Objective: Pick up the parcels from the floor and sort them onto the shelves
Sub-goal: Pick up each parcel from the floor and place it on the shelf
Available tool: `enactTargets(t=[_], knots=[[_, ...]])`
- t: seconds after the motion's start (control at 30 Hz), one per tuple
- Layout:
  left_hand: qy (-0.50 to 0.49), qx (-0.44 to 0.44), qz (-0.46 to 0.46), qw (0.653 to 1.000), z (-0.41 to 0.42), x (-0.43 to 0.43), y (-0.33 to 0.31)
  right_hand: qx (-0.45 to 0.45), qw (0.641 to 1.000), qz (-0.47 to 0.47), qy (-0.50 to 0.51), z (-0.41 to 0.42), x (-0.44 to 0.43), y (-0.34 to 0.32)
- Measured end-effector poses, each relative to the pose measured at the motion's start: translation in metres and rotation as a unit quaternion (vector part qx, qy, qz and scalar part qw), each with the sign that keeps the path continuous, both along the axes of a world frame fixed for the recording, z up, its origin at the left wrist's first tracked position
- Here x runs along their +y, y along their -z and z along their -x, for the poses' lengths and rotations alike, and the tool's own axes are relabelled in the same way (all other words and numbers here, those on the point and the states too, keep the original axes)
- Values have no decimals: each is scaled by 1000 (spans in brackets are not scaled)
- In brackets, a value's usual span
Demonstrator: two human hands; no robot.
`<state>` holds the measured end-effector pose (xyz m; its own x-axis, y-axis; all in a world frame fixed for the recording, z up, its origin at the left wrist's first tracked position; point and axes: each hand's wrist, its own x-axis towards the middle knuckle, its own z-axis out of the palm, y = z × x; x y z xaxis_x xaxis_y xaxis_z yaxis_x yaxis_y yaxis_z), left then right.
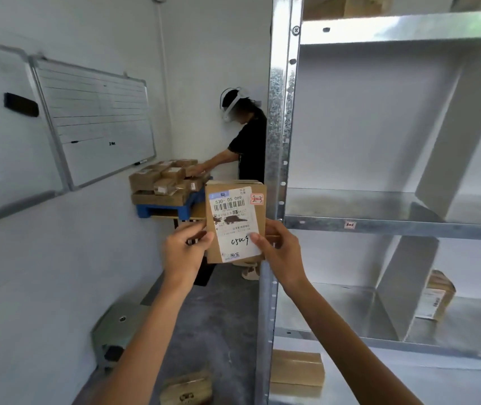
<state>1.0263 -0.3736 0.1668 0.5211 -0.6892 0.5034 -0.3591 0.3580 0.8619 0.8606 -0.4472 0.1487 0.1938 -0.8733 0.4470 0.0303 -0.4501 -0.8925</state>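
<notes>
left hand [185, 249] and right hand [280, 249] pinching the parcel [234, 220] by its lower corners, up beside the shelf post [280, 135]. reading its red tag [256, 199]; next, i reckon, match it to the shelves [350, 203].

Lined whiteboard [96, 124] on the left wall, black eraser [21, 104] left of it, person in black [248, 147] at the back, blue pallet [172, 207]

A brown parcel [438, 296] stands on a lower metal shelf [335, 311].
</notes>
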Motion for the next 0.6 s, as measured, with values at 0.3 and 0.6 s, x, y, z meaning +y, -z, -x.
enactTargets(t=[0.3, 0.6], knots=[[62, -32, 16, 997, 93, -5, -9, -33, 999, -5, 35, 94, 4, 3], [176, -50, -43, 982, 321, -30, 26, -20, 986, -34, 164, 336, 39, 30]])
